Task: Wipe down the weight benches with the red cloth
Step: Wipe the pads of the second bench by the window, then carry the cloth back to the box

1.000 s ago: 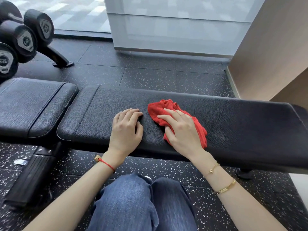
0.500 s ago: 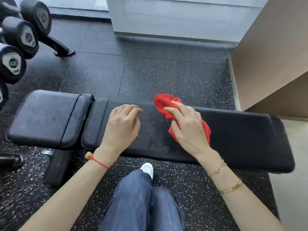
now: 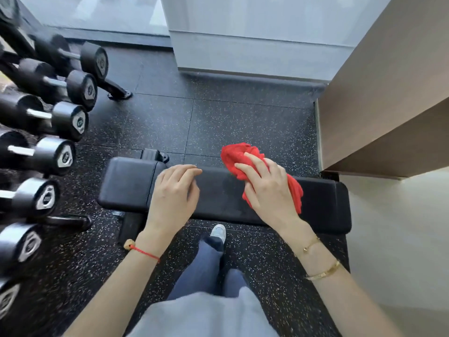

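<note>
Two hands hover over the black bench surface: the left hand lies with fingers loosely bent, holding nothing, while the right hand clutches the red cloth bunched above the far edge. Dumbbells line the rack beyond, left.

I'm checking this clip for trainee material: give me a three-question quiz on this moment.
1. True or false: the left hand holds the red cloth.
2. The dumbbell rack stands on which side of the bench: A) the person's left, B) the person's right?
3. What does the right hand hold?

Key: 1 false, it holds nothing, fingers loosely curled over the pad. 2 A. 3 the red cloth, bunched over the pad's far edge.
</note>
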### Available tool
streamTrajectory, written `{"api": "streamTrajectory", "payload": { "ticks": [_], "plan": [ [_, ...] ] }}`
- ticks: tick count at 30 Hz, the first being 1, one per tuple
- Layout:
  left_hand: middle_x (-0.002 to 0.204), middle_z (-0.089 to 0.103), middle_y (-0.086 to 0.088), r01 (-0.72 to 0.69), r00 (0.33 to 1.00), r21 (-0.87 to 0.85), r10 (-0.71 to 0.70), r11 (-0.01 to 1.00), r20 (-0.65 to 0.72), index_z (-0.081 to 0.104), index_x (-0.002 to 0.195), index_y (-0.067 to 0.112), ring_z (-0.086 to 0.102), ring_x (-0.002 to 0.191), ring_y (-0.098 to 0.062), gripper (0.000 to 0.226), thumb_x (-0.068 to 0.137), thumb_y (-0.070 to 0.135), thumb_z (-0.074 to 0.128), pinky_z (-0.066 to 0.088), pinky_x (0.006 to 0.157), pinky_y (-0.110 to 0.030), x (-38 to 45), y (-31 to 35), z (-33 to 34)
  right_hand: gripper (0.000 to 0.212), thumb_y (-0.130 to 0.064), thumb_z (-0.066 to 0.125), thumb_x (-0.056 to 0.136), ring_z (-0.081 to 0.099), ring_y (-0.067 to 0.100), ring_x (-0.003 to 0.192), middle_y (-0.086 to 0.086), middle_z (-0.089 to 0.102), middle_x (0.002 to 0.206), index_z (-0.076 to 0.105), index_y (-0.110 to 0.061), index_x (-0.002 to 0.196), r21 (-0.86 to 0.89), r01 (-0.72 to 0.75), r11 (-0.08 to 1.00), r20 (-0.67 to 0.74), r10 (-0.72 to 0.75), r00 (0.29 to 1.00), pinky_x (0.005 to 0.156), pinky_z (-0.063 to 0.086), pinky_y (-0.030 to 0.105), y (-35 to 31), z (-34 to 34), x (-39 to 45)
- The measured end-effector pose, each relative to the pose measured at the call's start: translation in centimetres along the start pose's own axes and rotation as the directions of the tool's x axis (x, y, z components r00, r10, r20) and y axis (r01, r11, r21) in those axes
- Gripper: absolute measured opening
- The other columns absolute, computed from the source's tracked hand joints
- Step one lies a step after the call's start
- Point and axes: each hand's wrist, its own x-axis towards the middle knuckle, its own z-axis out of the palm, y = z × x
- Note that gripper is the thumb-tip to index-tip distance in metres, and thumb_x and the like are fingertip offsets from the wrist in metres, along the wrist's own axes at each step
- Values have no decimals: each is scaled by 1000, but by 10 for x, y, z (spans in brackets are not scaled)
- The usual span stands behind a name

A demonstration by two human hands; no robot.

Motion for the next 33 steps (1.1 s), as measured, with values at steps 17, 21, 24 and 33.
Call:
{"api": "streamTrajectory", "payload": {
  "ticks": [17, 21, 24, 33],
  "plan": [
    [118, 69, -5, 204, 974, -30, -206, 978, -89, 69, 112, 10, 62, 112, -28, 28, 87, 3, 62, 46, 97, -49, -19, 67, -100, 43, -15, 51, 90, 46, 27, 123, -5, 48, 144, 57, -26, 131, 188, 118, 975, -88, -103, 991, 104, 34, 42, -31, -93, -1],
    [117, 69, -5, 289, 942, -27, -289, 957, -171, 68, 114, 10, 63, 113, -27, 26, 88, 5, 61, 47, 98, -49, -48, 96, -95, 43, -16, 51, 89, 47, 26, 123, -6, 49, 144, 58, -26, 130, 215, 224, 951, -60, -216, 975, 103, 33, 40, -17, -99, -19],
    [117, 68, -3, 391, 895, -21, -385, 920, -227, 68, 115, 12, 62, 113, -25, 28, 88, 7, 63, 46, 100, -47, -76, 126, -87, 44, -15, 52, 88, 47, 26, 123, -7, 49, 144, 57, -26, 130, 237, 310, 920, -19, -315, 949, 103, 34, 41, -5, -102, -34],
    [121, 67, -1, 668, 678, -23, -621, 744, -393, 67, 118, 14, 61, 116, -21, 27, 92, 13, 60, 44, 104, -45, -171, 197, -71, 48, -30, 35, 88, 47, 22, 123, -11, 47, 144, 54, -31, 132, 322, 591, 740, 70, -641, 764, 102, 35, 39, -2, -101, -80]
  ]
}}
